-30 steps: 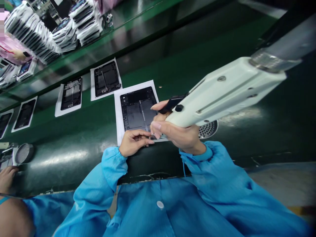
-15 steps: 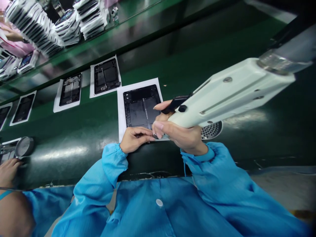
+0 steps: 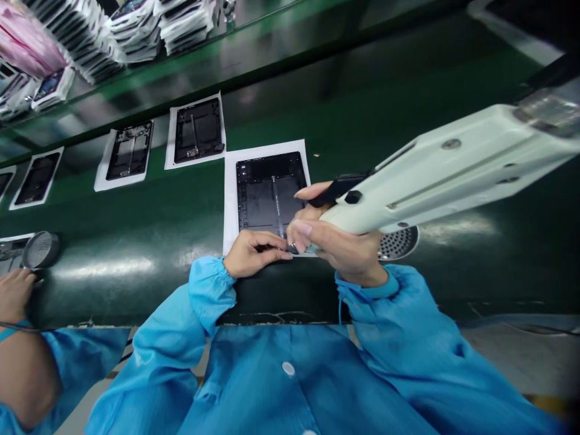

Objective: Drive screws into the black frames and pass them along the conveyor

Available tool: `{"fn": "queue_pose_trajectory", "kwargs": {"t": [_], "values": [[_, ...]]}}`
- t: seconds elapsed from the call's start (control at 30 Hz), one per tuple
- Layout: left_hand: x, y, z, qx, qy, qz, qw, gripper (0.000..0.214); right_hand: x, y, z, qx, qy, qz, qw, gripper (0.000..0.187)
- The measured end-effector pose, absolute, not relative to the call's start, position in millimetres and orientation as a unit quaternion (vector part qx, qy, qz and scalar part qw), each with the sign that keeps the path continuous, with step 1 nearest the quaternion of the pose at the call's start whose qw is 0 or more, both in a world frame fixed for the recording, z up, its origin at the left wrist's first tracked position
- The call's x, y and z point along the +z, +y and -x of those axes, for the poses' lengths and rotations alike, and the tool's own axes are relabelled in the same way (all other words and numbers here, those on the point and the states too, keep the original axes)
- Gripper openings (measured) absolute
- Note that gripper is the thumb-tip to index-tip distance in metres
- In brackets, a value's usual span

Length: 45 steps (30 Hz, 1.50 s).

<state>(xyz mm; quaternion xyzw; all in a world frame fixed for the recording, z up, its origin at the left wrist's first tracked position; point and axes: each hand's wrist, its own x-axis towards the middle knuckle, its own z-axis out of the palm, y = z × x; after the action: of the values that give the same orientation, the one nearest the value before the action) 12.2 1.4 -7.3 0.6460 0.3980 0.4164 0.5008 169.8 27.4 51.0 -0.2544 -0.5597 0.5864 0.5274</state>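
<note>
A black tablet housing (image 3: 256,202) with a long thin flex strip down its middle lies on a white sheet (image 3: 231,211) in front of me. My right hand (image 3: 348,251) is wrapped round a pale green electric screwdriver (image 3: 435,175), which slants down to the left, its thumb-side black lever (image 3: 339,187) under a finger. The tool's tip is mostly hidden by my fingers at the housing's lower edge. There my left hand (image 3: 254,254) has thumb and forefinger nearly together, close to the tip; what they pinch, if anything, is hidden.
A round tray with many small holes (image 3: 399,243) stands behind my right wrist. More tablet housings (image 3: 199,130) lie on sheets to the left. A co-worker's hand (image 3: 16,290) is beside another round tray (image 3: 40,249). Wrapped stacks (image 3: 185,27) stand on a raised shelf.
The view has shifted slightly, so the housing, my hands and the screwdriver appear a little farther right. Both hands keep the same hold at the housing's lower edge.
</note>
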Motion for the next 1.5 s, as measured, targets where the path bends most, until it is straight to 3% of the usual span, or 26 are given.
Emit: {"fn": "queue_pose_trajectory", "kwargs": {"t": [0.63,0.83,1.5], "values": [[-2.9,1.5,-15.3,0.41,0.415,-0.622,0.522,0.028,55.2,26.8,-168.3,0.579,-0.575,0.265,0.513,0.025],[-3.4,1.8,-14.6,0.418,0.411,-0.625,0.515,0.025,54.5,26.1,-169.3,0.581,-0.575,0.255,0.516,0.013],[-0.5,3.3,-19.4,0.42,0.433,-0.607,0.517,0.037,48.9,27.3,-170.5,0.563,-0.589,0.268,0.515,0.025]]}}
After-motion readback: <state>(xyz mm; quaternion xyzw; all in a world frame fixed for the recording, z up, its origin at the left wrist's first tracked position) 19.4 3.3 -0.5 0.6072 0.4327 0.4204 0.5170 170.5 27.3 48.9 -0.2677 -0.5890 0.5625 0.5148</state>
